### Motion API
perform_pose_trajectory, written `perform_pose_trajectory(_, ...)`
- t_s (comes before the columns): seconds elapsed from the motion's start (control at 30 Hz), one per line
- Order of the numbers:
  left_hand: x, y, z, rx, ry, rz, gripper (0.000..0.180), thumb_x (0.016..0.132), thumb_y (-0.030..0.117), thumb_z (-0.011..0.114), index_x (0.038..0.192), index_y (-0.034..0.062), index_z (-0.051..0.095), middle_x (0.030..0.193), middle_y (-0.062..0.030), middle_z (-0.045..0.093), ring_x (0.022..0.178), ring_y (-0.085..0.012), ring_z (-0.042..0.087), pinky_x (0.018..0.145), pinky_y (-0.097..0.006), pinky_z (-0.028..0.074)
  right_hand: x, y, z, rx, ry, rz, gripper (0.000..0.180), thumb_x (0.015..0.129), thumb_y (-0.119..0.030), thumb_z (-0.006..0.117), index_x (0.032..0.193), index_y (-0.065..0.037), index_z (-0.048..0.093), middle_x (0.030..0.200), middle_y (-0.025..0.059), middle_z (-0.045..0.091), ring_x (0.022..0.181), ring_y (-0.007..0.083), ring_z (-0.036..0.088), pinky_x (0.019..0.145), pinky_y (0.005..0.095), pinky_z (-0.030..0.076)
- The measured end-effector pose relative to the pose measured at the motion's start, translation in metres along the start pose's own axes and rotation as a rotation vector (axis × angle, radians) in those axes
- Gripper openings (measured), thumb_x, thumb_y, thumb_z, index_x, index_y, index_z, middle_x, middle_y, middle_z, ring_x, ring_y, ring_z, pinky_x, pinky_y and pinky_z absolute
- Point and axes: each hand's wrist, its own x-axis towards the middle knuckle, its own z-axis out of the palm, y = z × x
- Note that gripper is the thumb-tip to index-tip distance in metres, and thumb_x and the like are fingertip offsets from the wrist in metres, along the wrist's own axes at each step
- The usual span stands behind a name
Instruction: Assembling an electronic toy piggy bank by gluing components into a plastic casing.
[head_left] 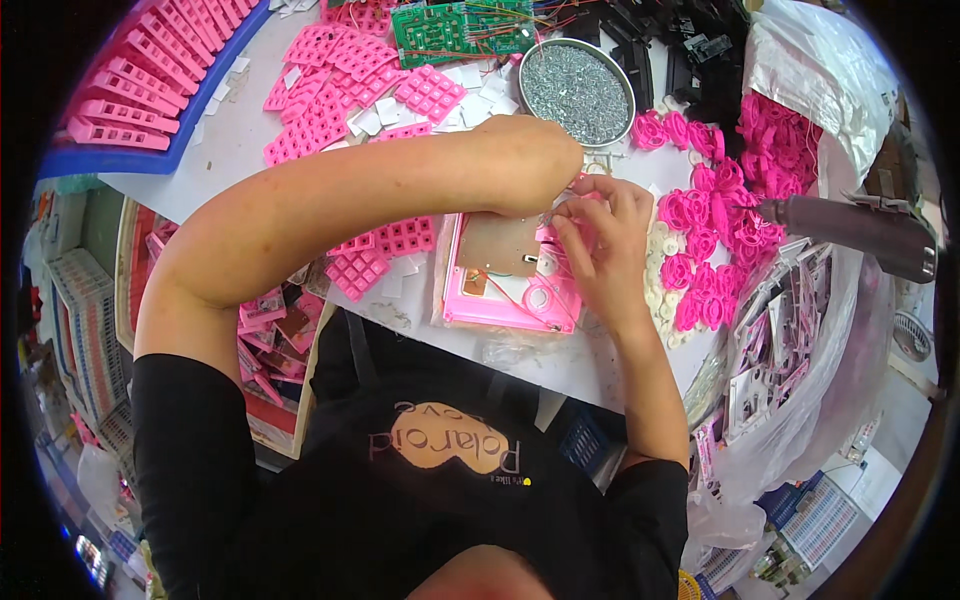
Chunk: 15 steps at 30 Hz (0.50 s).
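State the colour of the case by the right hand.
The case is pink; the head view shows it.

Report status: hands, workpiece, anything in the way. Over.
Left hand, right hand: close together near casing's upper right; grip unclear. Pink casing: insides showing, brown board over upper part. Left forearm blocks view of upper edge.

- Left hand (535,160): over the casing (500,310), fingers mostly hidden.
- Right hand (610,225): just beside, fingers bent near casing's upper right corner; grip unclear.
- In casing, on table (240,130): brown board (497,245).
- Beyond: screws (575,90) in bowl (631,80), green boards (440,32), keypads (430,92).
- To right: pink coils (690,210), white discs (658,245).
- Upper left: blue tray (105,161).
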Motion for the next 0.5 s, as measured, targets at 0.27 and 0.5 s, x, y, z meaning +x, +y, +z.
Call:
perform_pose_trajectory(0.27, 0.004, 0.004, 0.0, 0.094, -0.069, -0.015, 0.013, 0.078, 0.01, 0.067, 0.084, 0.0029, 0.075, 0.083, -0.0201, 0.072, 0.08, -0.0374, 0.071, 0.071, -0.048, 0.057, 0.001, -0.031, -0.033, -0.449, -0.362, -0.303, 0.029, 0.075, -0.007, 0.074, 0.104, -0.009, 0.075, 0.107, 0.0061, 0.068, 0.106, 0.0302, 0.06, 0.09, 0.042, 0.051)
perform_pose_trajectory(0.5, -0.002, 0.01, -0.01, 0.253, -0.147, 0.157, 0.014, 0.078, 0.008, 0.066, 0.084, -0.0011, 0.074, 0.084, -0.0212, 0.073, 0.082, -0.0374, 0.073, 0.068, -0.046, 0.059, 0.02, -0.011, -0.049, -0.214, -0.549, -0.282, 0.038, 0.077, -0.001, 0.068, 0.115, -0.002, 0.071, 0.114, 0.0106, 0.069, 0.104, 0.0293, 0.064, 0.082, 0.0383, 0.057)
